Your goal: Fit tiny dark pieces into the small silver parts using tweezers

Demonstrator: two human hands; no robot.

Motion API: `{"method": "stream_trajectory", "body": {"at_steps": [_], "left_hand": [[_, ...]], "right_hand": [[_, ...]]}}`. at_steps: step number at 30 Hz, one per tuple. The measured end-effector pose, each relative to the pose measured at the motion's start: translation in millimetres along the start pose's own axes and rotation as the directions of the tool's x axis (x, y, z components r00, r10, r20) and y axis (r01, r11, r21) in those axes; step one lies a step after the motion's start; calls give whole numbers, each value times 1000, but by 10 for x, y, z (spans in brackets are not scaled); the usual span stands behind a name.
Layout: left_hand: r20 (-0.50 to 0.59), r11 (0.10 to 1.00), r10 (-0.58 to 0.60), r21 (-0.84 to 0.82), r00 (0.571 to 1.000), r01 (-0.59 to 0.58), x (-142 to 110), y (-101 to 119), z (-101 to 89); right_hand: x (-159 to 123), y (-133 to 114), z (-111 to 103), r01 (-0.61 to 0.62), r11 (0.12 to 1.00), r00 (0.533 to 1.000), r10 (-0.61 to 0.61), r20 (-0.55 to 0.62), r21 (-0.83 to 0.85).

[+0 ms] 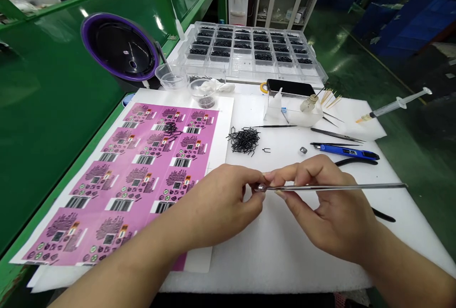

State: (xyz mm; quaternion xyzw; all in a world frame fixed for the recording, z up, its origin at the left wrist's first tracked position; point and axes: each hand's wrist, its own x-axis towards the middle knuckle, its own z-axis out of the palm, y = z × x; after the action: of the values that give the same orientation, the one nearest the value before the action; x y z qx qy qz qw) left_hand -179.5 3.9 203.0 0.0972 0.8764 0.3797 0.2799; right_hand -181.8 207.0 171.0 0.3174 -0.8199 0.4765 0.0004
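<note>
Both hands meet near the middle of the table. My left hand pinches a small shiny metal piece between thumb and fingers; its exact kind is hidden. My right hand is closed on slim metal tweezers, which lie level with their tips at the metal piece. Just beyond the hands is a pile of small black U-shaped pins, with a single pin lying apart to its right. A small silver cube-like part sits nearer my right hand.
Pink label sheets cover the left side, with some black pins on top. A compartment box of black parts stands behind. To the right lie a blue-handled knife, more tweezers and a syringe. A purple-rimmed lamp-like bowl stands left.
</note>
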Motion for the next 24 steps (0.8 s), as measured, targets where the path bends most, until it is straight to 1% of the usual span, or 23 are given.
{"method": "stream_trajectory", "body": {"at_steps": [7,14,19,24], "left_hand": [[-2,1000,21,5,1000,-21,6,-2,-2],[29,1000,-20,2,999,20,-8,36,-29],[28,1000,-17,17,999,16,-4,50,-28],[38,1000,-21,15,999,20,4,45,-23]], "right_hand": [[18,-6,-2,20,999,999,-19,26,-31],[34,-4,6,44,999,999,-43,29,-25],[34,-15,-8,23,1000,999,-22,48,-18],[27,-17,-22,-4,999,999,6,53,-47]]}}
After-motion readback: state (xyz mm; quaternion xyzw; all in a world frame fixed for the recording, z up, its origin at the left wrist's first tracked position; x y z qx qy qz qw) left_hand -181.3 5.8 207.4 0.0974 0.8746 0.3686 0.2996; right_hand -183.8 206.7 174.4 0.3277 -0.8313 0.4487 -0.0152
